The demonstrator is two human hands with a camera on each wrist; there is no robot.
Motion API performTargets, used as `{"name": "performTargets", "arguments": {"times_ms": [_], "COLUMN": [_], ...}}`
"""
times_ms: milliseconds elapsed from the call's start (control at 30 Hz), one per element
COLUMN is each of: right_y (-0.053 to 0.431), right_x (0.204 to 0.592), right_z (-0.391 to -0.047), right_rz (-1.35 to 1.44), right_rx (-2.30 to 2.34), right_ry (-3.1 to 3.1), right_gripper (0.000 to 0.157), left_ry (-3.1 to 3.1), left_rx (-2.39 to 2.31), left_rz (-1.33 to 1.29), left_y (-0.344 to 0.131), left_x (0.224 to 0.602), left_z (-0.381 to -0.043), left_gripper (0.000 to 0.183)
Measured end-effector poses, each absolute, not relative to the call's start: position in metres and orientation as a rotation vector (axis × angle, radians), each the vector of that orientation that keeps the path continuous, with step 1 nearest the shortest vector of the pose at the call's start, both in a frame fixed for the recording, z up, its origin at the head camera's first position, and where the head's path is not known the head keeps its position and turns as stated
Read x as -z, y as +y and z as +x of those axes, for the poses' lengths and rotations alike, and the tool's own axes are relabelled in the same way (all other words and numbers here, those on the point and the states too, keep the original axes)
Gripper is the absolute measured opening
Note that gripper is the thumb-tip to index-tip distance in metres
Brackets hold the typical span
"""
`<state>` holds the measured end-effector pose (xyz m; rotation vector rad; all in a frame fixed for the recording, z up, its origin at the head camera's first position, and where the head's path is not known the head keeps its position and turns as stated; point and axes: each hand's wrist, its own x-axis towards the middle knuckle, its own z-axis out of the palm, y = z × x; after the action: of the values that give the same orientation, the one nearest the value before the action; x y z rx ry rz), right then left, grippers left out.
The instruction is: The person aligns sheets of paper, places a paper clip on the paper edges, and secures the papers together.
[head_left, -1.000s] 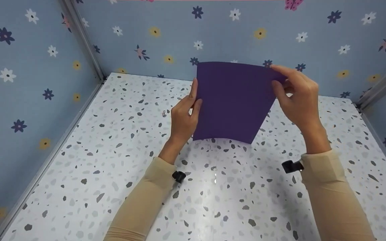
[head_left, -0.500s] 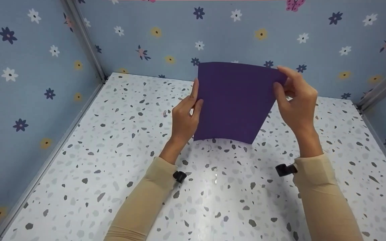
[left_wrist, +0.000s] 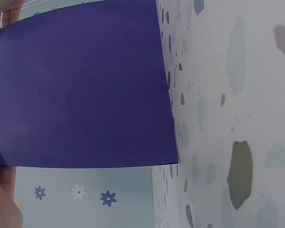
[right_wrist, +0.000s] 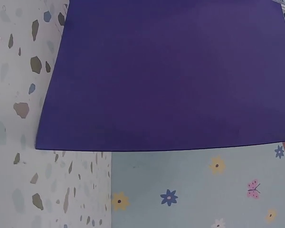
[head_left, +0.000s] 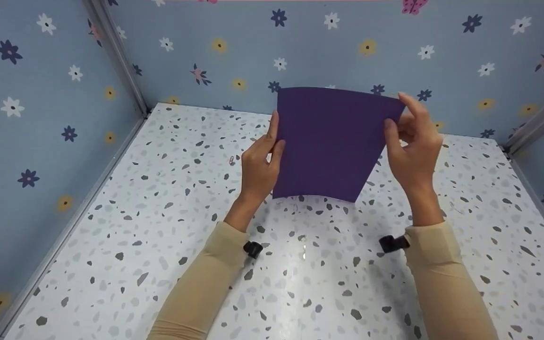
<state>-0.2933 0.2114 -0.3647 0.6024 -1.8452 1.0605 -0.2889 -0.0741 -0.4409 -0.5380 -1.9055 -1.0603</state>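
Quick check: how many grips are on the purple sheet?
2. In the head view, the left grip holds the purple sheet at its left edge; the right grip holds it near the upper right corner. Some fingers are partly hidden.

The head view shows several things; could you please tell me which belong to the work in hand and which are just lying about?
In the work:
purple sheet, held at its sides
left hand
right hand

Apparently just lying about:
small clip-like thing, untouched on the speckled table
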Motion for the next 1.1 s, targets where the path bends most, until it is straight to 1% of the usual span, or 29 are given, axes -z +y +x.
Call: {"name": "performTargets", "arguments": {"times_ms": [200, 500, 833, 1100], "right_y": [0.209, 0.206, 0.203, 0.201], "right_x": [0.371, 0.375, 0.383, 0.389], "right_z": [-0.294, -0.292, -0.290, -0.288], "right_rz": [0.559, 0.514, 0.477, 0.460], "right_rx": [-1.076, -1.097, -1.110, -1.138], "right_ry": [-1.826, -1.801, -1.823, -1.805], "right_gripper": [0.045, 0.047, 0.053, 0.055], "left_ry": [-1.916, -1.907, -1.900, -1.900], "left_rx": [1.061, 1.067, 1.076, 1.065], "left_rz": [-0.535, -0.540, -0.544, -0.538], "left_y": [-0.075, -0.074, -0.074, -0.073], "left_x": [0.442, 0.441, 0.441, 0.441], "left_z": [-0.289, -0.289, -0.288, -0.288], "left_gripper": [0.050, 0.050, 0.050, 0.049]}}
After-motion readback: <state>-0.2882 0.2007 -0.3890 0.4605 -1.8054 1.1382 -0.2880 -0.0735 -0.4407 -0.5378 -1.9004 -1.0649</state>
